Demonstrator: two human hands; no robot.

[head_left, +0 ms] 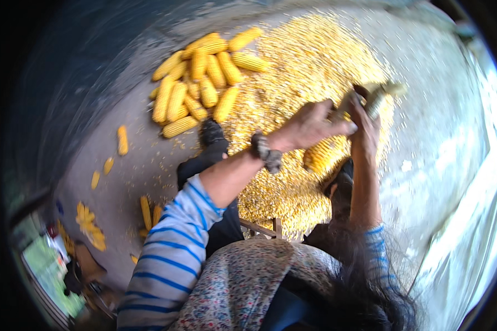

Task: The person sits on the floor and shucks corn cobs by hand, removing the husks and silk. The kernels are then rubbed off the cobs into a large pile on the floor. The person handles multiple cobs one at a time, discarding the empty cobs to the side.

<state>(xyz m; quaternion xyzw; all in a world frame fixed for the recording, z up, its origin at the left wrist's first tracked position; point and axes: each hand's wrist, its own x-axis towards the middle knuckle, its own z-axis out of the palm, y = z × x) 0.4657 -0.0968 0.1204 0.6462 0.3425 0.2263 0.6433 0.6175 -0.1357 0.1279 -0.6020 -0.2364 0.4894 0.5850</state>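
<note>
My left hand (317,124) reaches across to the right, its fingers curled around a pale corn cob close to my right hand. Motion blurs the contact, and the cob is partly hidden by fingers. My right hand (364,120) is closed around a pale, mostly bare corn cob (375,101) that sticks out past the fingers to the upper right. Under both hands, a large pile of loose yellow corn kernels (290,82) covers the floor. An ear of corn (321,157) with kernels on it lies on the pile, just below my hands.
A heap of whole corn ears (203,78) lies at the upper left, beside my dark left shoe (212,131). More ears (90,227) lie at the lower left. Pale sheeting (468,231) lines the right side. A wooden frame piece (259,227) shows between my legs.
</note>
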